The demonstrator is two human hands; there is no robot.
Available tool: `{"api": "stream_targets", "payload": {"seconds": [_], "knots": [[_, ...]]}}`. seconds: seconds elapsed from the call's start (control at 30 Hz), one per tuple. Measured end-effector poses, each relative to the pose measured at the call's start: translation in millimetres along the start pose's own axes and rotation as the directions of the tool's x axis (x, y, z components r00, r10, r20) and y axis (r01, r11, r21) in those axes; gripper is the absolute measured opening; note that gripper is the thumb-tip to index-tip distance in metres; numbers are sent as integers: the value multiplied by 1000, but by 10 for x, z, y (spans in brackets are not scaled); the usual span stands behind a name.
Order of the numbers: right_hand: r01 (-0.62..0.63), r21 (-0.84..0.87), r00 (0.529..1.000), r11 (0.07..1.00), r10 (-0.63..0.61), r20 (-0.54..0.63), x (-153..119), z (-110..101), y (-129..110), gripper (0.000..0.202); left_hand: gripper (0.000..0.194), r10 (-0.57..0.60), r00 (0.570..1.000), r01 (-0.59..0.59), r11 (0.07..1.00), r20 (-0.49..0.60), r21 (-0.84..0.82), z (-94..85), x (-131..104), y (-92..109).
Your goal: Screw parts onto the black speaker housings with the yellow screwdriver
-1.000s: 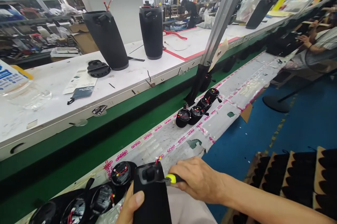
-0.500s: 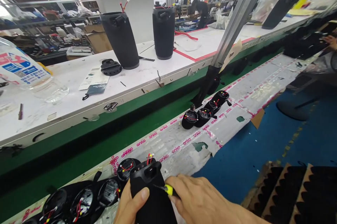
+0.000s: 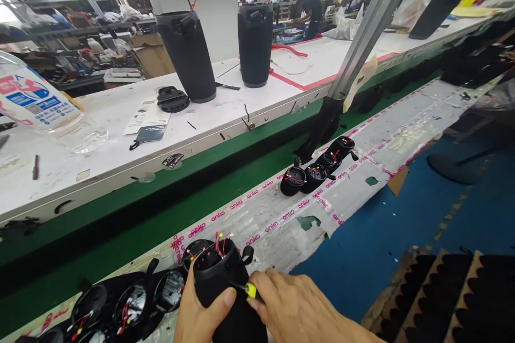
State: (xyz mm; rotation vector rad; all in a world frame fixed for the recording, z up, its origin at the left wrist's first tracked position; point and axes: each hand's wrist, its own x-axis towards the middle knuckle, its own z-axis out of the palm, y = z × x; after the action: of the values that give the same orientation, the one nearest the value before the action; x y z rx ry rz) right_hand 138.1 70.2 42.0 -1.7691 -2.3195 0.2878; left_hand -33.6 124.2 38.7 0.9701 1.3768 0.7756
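My left hand is wrapped round a black fabric-covered speaker housing, thumb pressed on its near side. The housing tilts, its open top showing red wires with small connectors, and a short strap loop sticks out at the right of the rim. In my right hand is a thin-shafted tool with a yellow-and-black handle. Its tip meets the fabric just below the rim; the exact contact is too small to make out. Several similar black housings stand packed together beside my left hand, wires in their open tops.
More housings stand farther along the grey taped bench. On the raised white shelf are two tall speakers, a black cap and a plastic bottle. A metal post slants up. Cardboard dividers sit lower right.
The housing has turned in my left hand, so its open top and strap loop now show. The tool has stayed at the fabric below the rim. The view has shifted slightly.
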Motion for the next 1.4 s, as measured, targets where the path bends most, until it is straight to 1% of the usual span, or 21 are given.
{"api": "stream_targets", "payload": {"seconds": [0.13, 0.33, 0.5, 0.6, 0.73, 0.9, 1.0, 1.07, 1.1, 1.17, 1.23, 1.27, 1.33, 1.4], "knots": [[23, -41, 1000, 999, -23, -10, -2, 32, 2, 23, 81, 27, 998, -24, 998, -48, 58, 3, 26, -41], [8, -120, 1000, 993, -9, -9, 7, 40, -10, 29, 76, 172, 975, -136, 963, -143, 235, 0, 52, -47], [30, -206, 1000, 978, -31, -2, 4, 28, -34, 30, 78, 200, 968, -133, 921, -152, 365, -11, 41, 2], [36, -211, 999, 977, -30, 29, 3, 49, -43, 30, 80, 208, 967, -125, 889, -146, 440, -13, 34, 47], [20, -177, 998, 984, -8, 64, 14, 77, -52, 25, 80, 212, 968, -132, 886, -134, 445, -15, 35, 70], [-6, -162, 1000, 987, 10, 27, 43, 98, -97, 27, 76, 229, 963, -146, 888, -144, 436, -31, 64, 34], [-49, -116, 997, 992, 56, 59, 70, 125, -116, 25, 77, 247, 954, -158, 897, -171, 413, -37, 90, -15], [-83, -63, 992, 995, 89, 86, 86, 135, -115, 22, 81, 226, 954, -139, 917, -199, 375, -36, 101, -57], [-98, -23, 991, 995, 100, 93, 91, 135, -112, 20, 82, 188, 961, -116, 938, -200, 325, -34, 102, -77], [-114, 101, 991, 988, 106, 75, 89, 131, -103, 17, 81, 73, 985, -49, 987, -156, 152, -24, 94, -109], [-146, 260, 988, 954, 152, -4, 70, 124, -96, 13, 79, -35, 997, 33, 999, -73, -36, -11, 75, -122], [-164, 333, 981, 928, 188, -41, 56, 121, -93, 13, 78, -73, 996, 68, 992, -42, -103, -4, 64, -122], [-208, 413, 964, 886, 257, -66, 24, 112, -87, 13, 80, -113, 993, 107, 981, -30, -163, 5, 48, -114], [-239, 395, 962, 887, 272, -29, -1, 97, -82, 16, 83, -122, 992, 113, 978, -41, -175, 1, 43, -106]]}}
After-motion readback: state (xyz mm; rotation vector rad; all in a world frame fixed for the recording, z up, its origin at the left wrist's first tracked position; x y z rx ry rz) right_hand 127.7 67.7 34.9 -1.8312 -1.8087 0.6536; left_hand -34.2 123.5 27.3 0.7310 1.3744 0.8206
